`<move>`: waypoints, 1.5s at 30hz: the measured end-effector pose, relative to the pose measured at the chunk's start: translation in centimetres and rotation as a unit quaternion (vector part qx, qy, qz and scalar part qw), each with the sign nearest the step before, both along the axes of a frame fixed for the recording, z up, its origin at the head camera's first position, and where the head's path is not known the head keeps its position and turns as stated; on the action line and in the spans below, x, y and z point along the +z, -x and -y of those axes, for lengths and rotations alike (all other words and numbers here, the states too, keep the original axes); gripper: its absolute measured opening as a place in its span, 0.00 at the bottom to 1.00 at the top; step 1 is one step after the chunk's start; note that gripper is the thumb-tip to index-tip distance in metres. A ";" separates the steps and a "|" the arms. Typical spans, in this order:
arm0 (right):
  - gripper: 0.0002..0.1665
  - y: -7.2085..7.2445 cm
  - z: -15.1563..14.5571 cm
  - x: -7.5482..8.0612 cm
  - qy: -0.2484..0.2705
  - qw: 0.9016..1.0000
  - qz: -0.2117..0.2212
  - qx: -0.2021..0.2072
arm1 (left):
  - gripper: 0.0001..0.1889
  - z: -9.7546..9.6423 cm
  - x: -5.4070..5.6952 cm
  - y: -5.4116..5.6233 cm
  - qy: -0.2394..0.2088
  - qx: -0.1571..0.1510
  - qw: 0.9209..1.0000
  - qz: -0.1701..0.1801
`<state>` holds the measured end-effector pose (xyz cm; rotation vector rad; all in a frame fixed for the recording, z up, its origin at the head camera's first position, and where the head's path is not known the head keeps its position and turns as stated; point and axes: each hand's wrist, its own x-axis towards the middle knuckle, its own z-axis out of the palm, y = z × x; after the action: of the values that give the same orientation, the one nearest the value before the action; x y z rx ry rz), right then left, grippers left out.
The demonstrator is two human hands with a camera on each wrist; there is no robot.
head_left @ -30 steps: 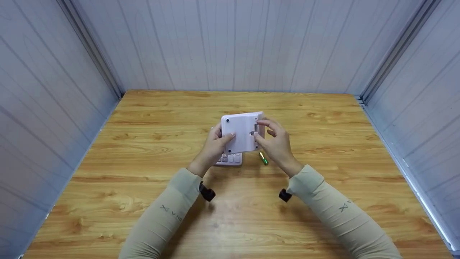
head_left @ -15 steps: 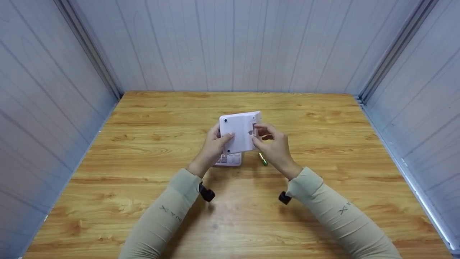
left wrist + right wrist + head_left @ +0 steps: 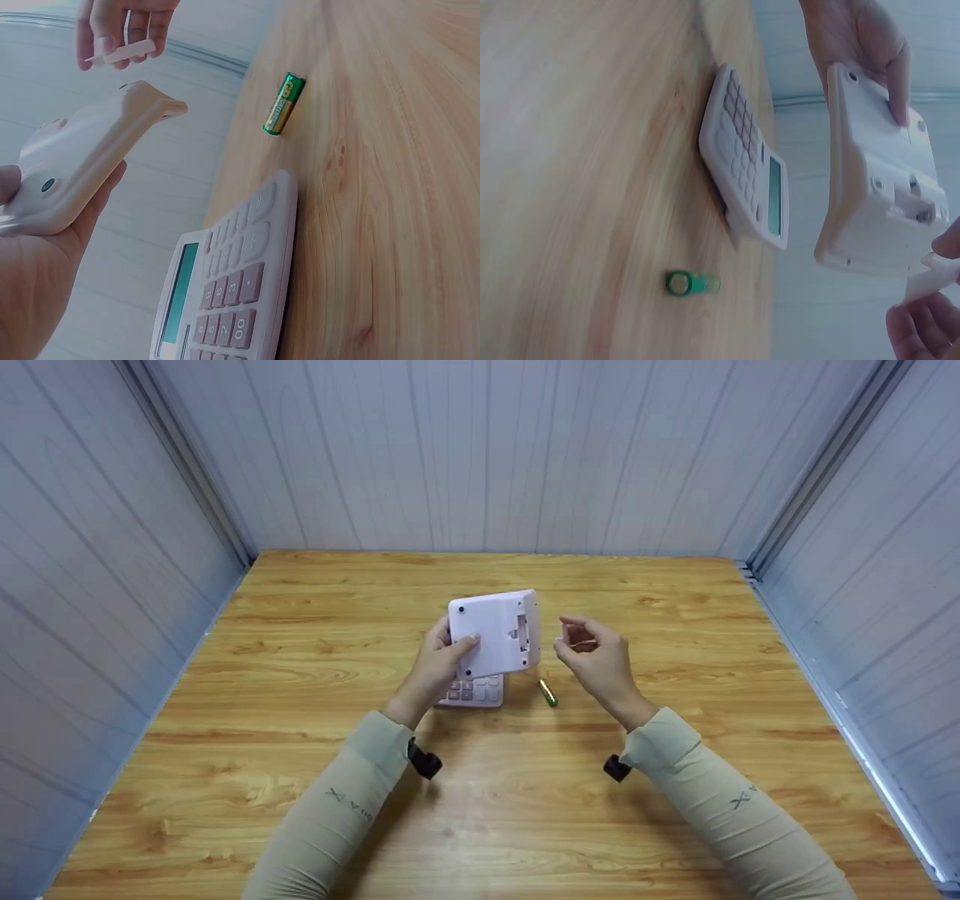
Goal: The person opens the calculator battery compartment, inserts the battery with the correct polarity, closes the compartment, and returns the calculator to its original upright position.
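Observation:
My left hand (image 3: 437,660) grips a pale pink calculator (image 3: 487,637) by its side, back face up, thumb on the back. Its battery compartment (image 3: 523,633) is uncovered and looks vacant. To the right, apart from it, my right hand (image 3: 600,660) pinches a small pale battery cover (image 3: 129,52) between thumb and fingers. A green and gold battery (image 3: 548,693) lies on the table between the hands. Beneath the held calculator, a second pink calculator (image 3: 251,247) lies keys up, partly hidden in the head view; its screen shows in both wrist views.
The wooden table (image 3: 480,810) carries all of this. Pale panelled walls (image 3: 480,450) stand behind it and on both sides. A dark wrist camera (image 3: 426,762) sits under the left wrist, another dark camera (image 3: 617,768) under the right.
My right hand has pulled away rightward from the calculator's back with the battery cover, and the compartment is now exposed. The left hand has shifted slightly left with the calculator.

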<state>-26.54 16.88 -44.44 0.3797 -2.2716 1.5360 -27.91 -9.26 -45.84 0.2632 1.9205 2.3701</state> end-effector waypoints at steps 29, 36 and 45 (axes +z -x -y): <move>0.17 1.0 -8.0 -2.0 -0.122 0.986 0.107 -0.051 | 0.27 1.4 0.3 -0.1 0.021 -0.006 1.000 0.013; 0.17 1.0 -9.2 -2.4 -0.144 0.979 0.137 -0.047 | 0.27 1.4 0.4 0.0 0.019 -0.001 1.000 0.017; 0.18 0.9 -10.6 -3.1 -0.155 0.971 0.177 -0.030 | 0.27 1.6 0.2 -0.1 0.012 0.001 1.000 0.010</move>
<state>-27.49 27.45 -47.55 0.1216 -2.7841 1.3009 -27.85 -10.86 -45.66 0.2351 1.9413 2.3395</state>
